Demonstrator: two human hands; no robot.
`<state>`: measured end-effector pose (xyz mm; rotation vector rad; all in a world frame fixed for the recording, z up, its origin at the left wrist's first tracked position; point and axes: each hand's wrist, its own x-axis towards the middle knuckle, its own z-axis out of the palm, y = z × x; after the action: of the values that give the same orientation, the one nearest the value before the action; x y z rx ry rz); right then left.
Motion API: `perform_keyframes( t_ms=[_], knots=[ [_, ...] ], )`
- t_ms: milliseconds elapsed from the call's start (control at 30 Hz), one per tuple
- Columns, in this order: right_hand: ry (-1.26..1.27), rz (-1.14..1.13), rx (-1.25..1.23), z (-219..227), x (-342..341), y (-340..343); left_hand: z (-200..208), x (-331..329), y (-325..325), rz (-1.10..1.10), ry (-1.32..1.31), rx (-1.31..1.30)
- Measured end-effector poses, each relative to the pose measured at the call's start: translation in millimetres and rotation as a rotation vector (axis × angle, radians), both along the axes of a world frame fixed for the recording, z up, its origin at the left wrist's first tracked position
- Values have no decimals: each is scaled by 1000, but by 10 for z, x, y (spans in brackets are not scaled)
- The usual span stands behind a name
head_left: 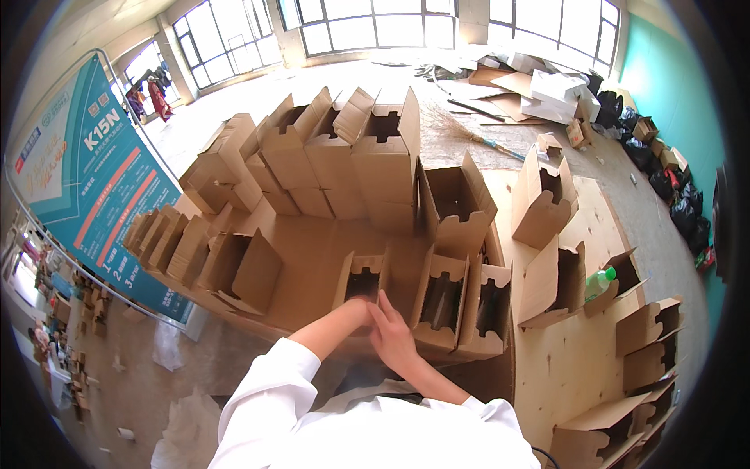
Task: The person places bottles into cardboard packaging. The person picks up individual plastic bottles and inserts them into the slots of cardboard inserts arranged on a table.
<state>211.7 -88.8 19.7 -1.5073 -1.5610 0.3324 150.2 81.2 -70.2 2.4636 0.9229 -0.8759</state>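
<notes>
In the middle stands a small open cardboard box [361,266] with dark inner surfaces. My left hand [358,311] reaches down at its near edge, and its fingers are hidden in or behind the box. Beside it, my right hand [391,331] touches the near right corner of this box, fingers stretched out and thumb toward the left wrist. Just to the right are two similar open boxes, one cardboard box [442,301] with a dark inside and another narrow box [488,306]. All stand on a large brown cardboard surface [312,242].
Tall open cartons [383,168] line the far side. More boxes [234,270] stand at the left. On the plywood board [547,352] at right are further boxes and a green-capped bottle [600,283]. A printed banner [94,180] stands left; a broom [476,137] lies beyond.
</notes>
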Motion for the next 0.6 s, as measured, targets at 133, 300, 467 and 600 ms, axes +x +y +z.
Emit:
perform_keyframes(
  t_ms=[133,300,467,600],
  knots=[
    [-11,23,-30,10,7,-30,774,-53,-120,-84,181,124],
    [-52,-8,-6,-71,79,-44,1428,-551,-487,126,-652,491],
    [-190,6,12,39,-62,29,1093,-921,-749,595,-1343,340],
    [-162,113,-13,-95,-111,110,567,-1119,-695,609,-1319,-108]
  ],
)
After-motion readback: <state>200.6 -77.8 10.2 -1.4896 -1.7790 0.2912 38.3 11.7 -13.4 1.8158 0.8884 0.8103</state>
